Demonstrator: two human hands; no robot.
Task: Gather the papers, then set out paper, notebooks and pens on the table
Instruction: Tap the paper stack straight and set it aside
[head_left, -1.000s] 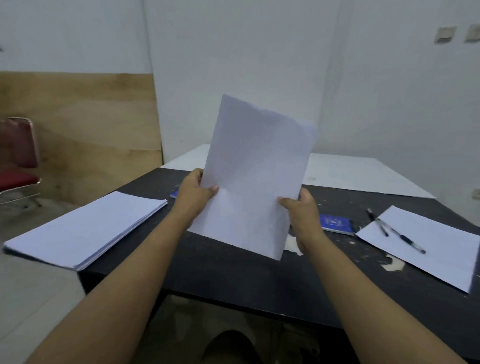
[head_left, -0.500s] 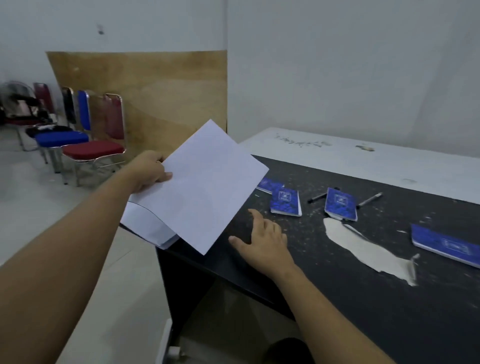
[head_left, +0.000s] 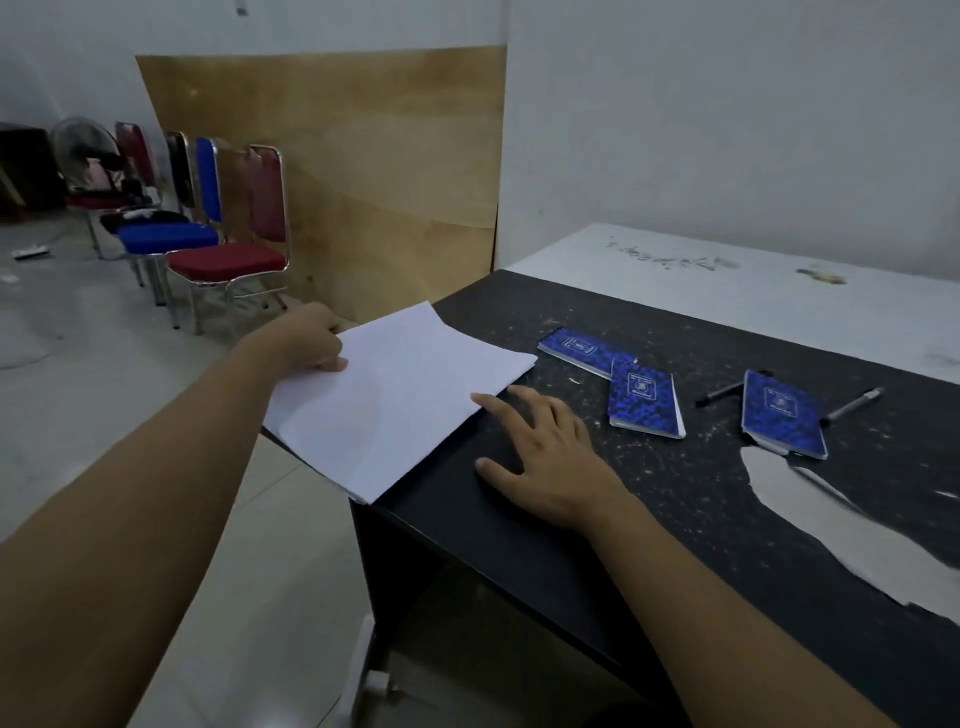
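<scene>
The left hand (head_left: 306, 338) grips the stack of white paper sheets (head_left: 395, 405), which hangs over the black counter's (head_left: 519, 551) corner edge. The right hand (head_left: 550, 462) lies flat, fingers spread. The labels on the three small blue notebooks (head_left: 644, 400) are too tiny to read.

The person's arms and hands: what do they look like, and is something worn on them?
Both are bare. The left forearm and right forearm show no sleeve up to the frame edge. The left hand and right hand wear no glove; no watch, bracelet or ring is visible.
</scene>
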